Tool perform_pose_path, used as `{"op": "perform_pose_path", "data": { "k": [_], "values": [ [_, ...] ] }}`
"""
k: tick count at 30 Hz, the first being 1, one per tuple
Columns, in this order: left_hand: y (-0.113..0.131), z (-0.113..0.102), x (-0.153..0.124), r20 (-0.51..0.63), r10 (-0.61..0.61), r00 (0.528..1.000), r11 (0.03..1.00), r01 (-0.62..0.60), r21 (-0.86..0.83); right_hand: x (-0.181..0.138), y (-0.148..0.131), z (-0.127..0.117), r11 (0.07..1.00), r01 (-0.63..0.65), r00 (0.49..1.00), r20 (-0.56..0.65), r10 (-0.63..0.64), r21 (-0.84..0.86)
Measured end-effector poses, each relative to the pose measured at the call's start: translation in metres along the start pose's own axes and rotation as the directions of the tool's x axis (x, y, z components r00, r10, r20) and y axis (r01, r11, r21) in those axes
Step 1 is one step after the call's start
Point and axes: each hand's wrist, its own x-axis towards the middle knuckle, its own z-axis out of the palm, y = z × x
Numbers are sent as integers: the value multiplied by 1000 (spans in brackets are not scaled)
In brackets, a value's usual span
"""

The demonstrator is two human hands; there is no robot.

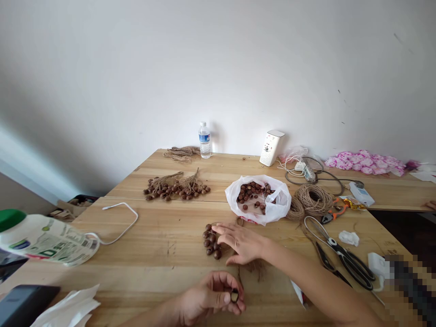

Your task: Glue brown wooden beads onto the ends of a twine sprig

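Observation:
My left hand [218,293] is closed near the front of the table, pinching a small dark brown nut shell [235,295] between thumb and fingers; a pale face of the shell shows. Beyond it, my right hand [236,240] reaches over a small cluster of round brown nuts [209,244]. Its fingers are stretched out, with the fingertips at the cluster's right edge. Thin brown strings [257,269] show from beneath that hand; its palm hides the rest. Farther back, a white plastic bag [233,195] lies opened around loose brown nuts [252,193].
Bundles of stringed nuts [177,188] lie behind left, near a water bottle [205,143]. To the right are twine coils [313,200], orange-handled pliers [335,211] and black scissors [352,263]. A large white bottle [51,238] and white cable [131,222] lie left.

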Motion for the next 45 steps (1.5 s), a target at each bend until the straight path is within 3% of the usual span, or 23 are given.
{"op": "perform_pose_path", "data": {
  "k": [9, 14, 17, 21, 25, 27, 29, 32, 34, 36, 37, 39, 45],
  "values": [
    [0, 0, -1, -4, -21, 1000, 1000, 21, 6, 2, 15, 7, 993, -67, 994, 80, 74, -95],
    [1, 0, -1, -2, -33, 999, 999, 33, -6, 8, 13, 21, 947, -276, 959, 20, 283, -162],
    [1, 1, -1, -8, -23, 1000, 1000, 23, -5, 15, 10, 28, 869, -472, 880, -29, 473, -150],
    [3, 3, -1, -15, -35, 999, 999, 35, -9, 23, 3, 33, 717, -689, 725, -81, 684, -110],
    [4, 5, -2, -12, -33, 999, 999, 33, 2, 24, -8, 33, 571, -809, 588, -145, 796, -142],
    [5, 5, -2, -9, -30, 1000, 1000, 30, 8, 19, -13, 29, 531, -830, 557, -182, 810, -173],
    [5, 6, -2, -6, -25, 1000, 1000, 25, 3, 10, -16, 21, 564, -802, 596, -199, 778, -198],
    [4, 6, -2, 6, -22, 1000, 1000, 22, 2, -7, -17, 6, 712, -658, 752, -176, 635, -243],
    [4, 5, -1, 13, -29, 1000, 1000, 29, 5, -17, -15, 0, 857, -440, 897, -93, 431, -270],
    [3, 4, -1, 7, -32, 999, 999, 32, 1, -24, -13, 0, 941, -202, 979, -24, 203, -272],
    [2, 3, -1, 3, -34, 999, 999, 34, -1, -25, -12, 1, 953, -128, 991, -12, 130, -274],
    [2, 2, -2, 1, -37, 999, 999, 37, 2, -22, -13, 6, 950, -113, 994, -29, 110, -292],
    [4, 3, -1, 19, -41, 999, 999, 40, 7, 4, -10, 10, 894, -304, 950, -39, 309, -329]
  ]
}}
